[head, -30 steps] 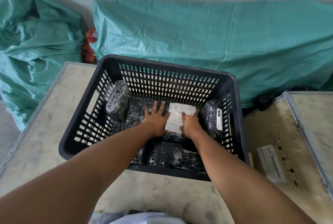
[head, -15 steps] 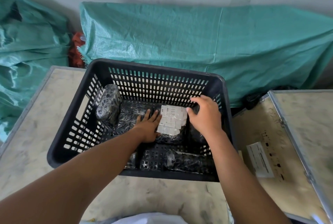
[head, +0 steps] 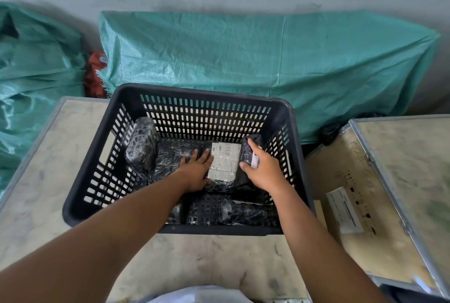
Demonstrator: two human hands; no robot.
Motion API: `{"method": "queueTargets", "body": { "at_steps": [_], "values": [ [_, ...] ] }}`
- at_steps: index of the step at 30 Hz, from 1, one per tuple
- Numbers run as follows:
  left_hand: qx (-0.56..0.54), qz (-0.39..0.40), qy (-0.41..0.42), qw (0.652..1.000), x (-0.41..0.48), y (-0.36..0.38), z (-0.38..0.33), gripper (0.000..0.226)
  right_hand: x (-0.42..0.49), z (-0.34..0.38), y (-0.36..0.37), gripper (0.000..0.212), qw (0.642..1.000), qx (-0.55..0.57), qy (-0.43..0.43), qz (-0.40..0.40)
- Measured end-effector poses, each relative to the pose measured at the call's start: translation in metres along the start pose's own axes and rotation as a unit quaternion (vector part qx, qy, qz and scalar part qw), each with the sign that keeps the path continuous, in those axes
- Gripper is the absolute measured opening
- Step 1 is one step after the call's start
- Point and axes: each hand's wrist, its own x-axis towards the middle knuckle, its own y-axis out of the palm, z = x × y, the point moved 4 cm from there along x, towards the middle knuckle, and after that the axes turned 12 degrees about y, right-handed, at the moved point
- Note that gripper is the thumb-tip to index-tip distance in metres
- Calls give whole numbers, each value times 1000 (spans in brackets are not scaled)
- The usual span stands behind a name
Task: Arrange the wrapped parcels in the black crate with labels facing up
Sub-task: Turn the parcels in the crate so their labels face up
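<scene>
A black slotted crate (head: 289, 117) stands on a worn table (head: 56, 156) and holds several black film-wrapped parcels. In its middle lies a flat parcel with a white label (head: 225, 160) facing up. My left hand (head: 196, 172) rests flat on this parcel, fingers apart, just left of the label. My right hand (head: 263, 168) grips a smaller wrapped parcel (head: 249, 150) held on edge by the crate's right wall; a bit of its label shows under my fingers. Another parcel (head: 142, 148) stands upright against the left wall. One more parcel (head: 243, 212) lies along the near wall.
Large teal woven sacks (head: 243, 59) lie against the grey wall behind the crate, another teal sack (head: 31, 78) at the left. A second board with metal edging (head: 379, 181) sits to the right, with a white label sheet (head: 344, 210) on it.
My right hand has left the middle parcel, gone to the crate's right wall, and taken hold of the small parcel there. My left hand has stayed on the middle parcel.
</scene>
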Motion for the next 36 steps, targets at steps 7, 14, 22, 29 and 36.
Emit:
{"method": "queueTargets", "body": {
  "at_steps": [7, 14, 22, 29, 36],
  "values": [
    [-76, -65, 141, 985, -17, -31, -39, 112, -1, -3, -26, 72, 997, 59, -7, -49],
    [-233, -253, 207, 916, -48, -91, -101, 143, -26, 37, -73, 76, 964, 255, -32, -65],
    [-175, -534, 304, 769, -90, -156, -108, 103, -53, 85, -101, 84, 921, 376, -96, 32],
    [-302, -551, 303, 717, -105, -181, -85, 38, -51, 71, -96, 36, 939, 219, -230, -131],
    [-514, -445, 176, 712, -82, -171, -53, 40, -20, 44, -57, 85, 972, 147, -177, 48]
  ]
}}
